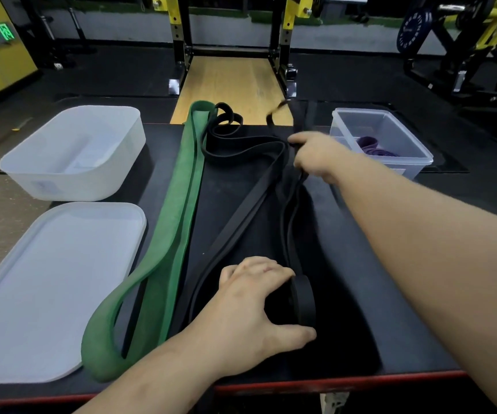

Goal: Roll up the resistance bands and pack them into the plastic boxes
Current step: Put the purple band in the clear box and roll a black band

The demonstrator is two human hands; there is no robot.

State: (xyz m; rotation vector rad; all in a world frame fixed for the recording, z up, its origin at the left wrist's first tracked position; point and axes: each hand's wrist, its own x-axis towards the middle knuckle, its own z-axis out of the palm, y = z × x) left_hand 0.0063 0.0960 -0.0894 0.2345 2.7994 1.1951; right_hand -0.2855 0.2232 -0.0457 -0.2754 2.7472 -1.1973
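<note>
Black resistance bands [241, 222] on counter [336, 249], both grips engaged.
Left grip [259, 297] curled round near looped end; right grip [316, 158] clutches far strands; green band [181, 204] lies left.

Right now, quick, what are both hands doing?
Left hand: grips the near looped end of the black bands.
Right hand: grips the black bands farther away.

Dim, even light (wide-angle bending at edges), with motion blur far off.
</note>
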